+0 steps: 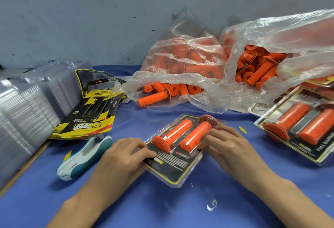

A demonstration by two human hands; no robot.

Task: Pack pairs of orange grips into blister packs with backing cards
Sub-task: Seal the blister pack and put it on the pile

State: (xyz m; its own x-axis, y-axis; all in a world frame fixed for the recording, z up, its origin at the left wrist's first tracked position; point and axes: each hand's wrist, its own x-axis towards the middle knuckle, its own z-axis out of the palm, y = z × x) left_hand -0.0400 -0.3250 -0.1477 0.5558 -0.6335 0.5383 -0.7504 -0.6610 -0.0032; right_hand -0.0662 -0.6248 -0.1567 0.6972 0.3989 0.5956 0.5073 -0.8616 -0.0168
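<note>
A clear blister pack (pixel 178 169) with a black and yellow backing card lies in the middle of the blue table, with two orange grips (pixel 172 135) side by side inside it. My left hand (pixel 124 157) presses its fingertips on the pack's left edge. My right hand (pixel 226 144) rests its fingers on the pack's right side, against the right-hand grip (pixel 196 136). Both hands lie flat with bent fingers; neither lifts the pack.
Two clear bags (pixel 180 65) of loose orange grips sit at the back. Finished packs (pixel 300 128) are piled at the right. A stack of backing cards (pixel 90 113) and stacked empty blisters (pixel 23 104) lie at the left. A teal and white stapler (pixel 85 157) lies beside my left hand.
</note>
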